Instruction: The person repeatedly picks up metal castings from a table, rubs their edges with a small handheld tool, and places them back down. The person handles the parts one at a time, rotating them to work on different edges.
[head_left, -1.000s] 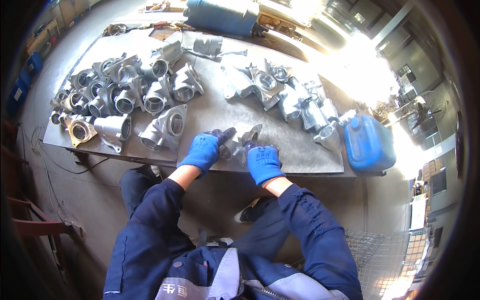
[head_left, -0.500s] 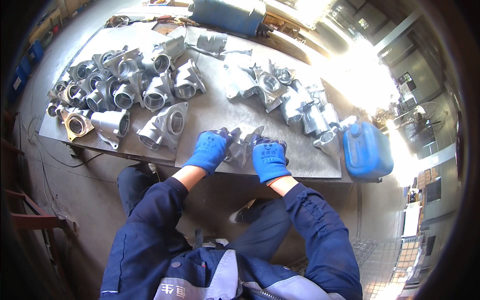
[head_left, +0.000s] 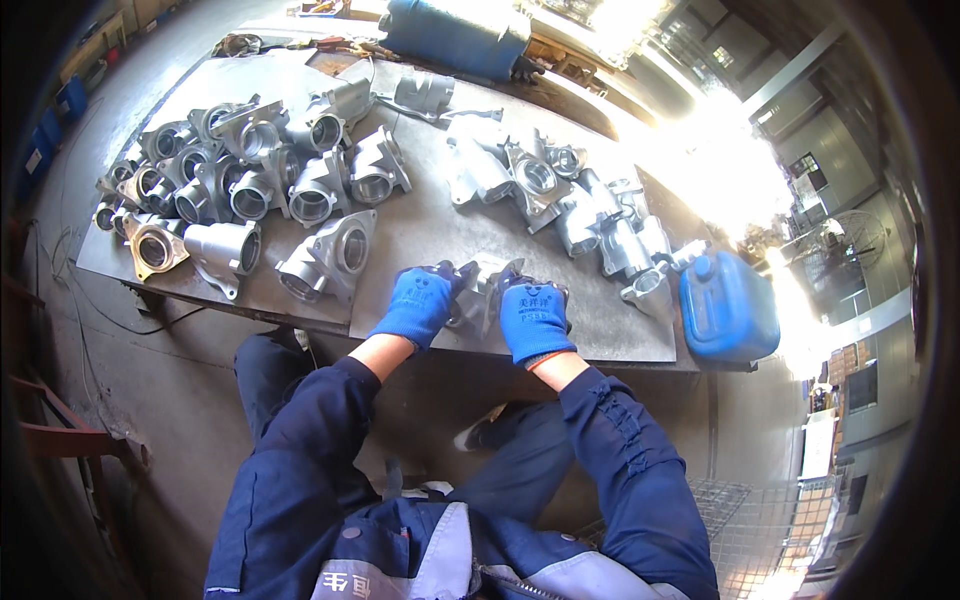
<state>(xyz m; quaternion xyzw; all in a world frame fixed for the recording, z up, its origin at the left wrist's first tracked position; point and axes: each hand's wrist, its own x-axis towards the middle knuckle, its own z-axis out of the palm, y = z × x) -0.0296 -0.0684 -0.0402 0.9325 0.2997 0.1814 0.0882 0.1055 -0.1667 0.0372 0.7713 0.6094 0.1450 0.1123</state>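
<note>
Near the front edge of the metal-topped table, a silver cast-metal housing (head_left: 480, 300) sits between my two gloved hands. My left hand (head_left: 418, 303), in a blue glove with dark fingertips, is closed around its left side. On the opposite side my right hand (head_left: 533, 315), gloved the same way, grips its flange with curled fingers. The gloves cover much of this casting, so its full shape is hidden. To the left of my hands lies a flanged pipe housing (head_left: 325, 262) with a round opening. A brass-toned flange (head_left: 157, 246) shows on another casting at the far left.
Many similar castings (head_left: 250, 195) crowd the table's left half, and a row of them (head_left: 580, 215) runs along its right. A blue jerrycan (head_left: 730, 305) stands at the right corner. At the back lies a big blue drum (head_left: 455, 38). A wire mesh (head_left: 765, 525) is low right.
Both hands keep their hold on the housing. The right hand has shifted and turned slightly; the whole view has moved a little.
</note>
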